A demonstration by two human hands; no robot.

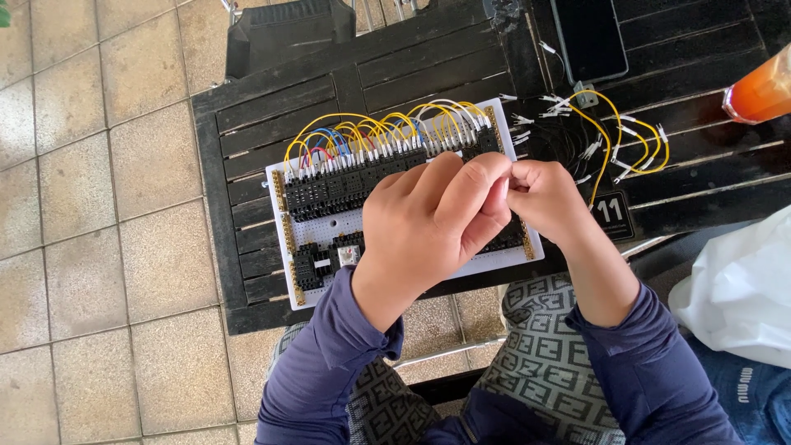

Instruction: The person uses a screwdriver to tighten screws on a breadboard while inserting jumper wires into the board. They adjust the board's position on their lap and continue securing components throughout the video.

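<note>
A white breadboard (pixel 325 231) lies on the near left part of a dark slatted wooden table (pixel 272 115), crowded with rows of black components and arched over along its far edge by many yellow jumper wires, with a few blue, red and white ones among them. Above its right half the left hand (pixel 432 227) and the right hand (pixel 548 202) meet, fingertips curled and pinched together; whatever they grip is too small and hidden to make out, perhaps a thin wire end. Right of the board a loose bundle of yellow and black wires (pixel 614 140) with white tips is spread on the slats, and near it sits a small dark square tag (pixel 612 214) with a pale numeral. Farther off lies a dark phone (pixel 589 33), face up, and an orange bottle (pixel 762 91) shows at the right edge. A white plastic bag (pixel 737 288) rests near right. The floor (pixel 91 206) is beige square tile; a dark chair (pixel 288 33) stands beyond the table.
</note>
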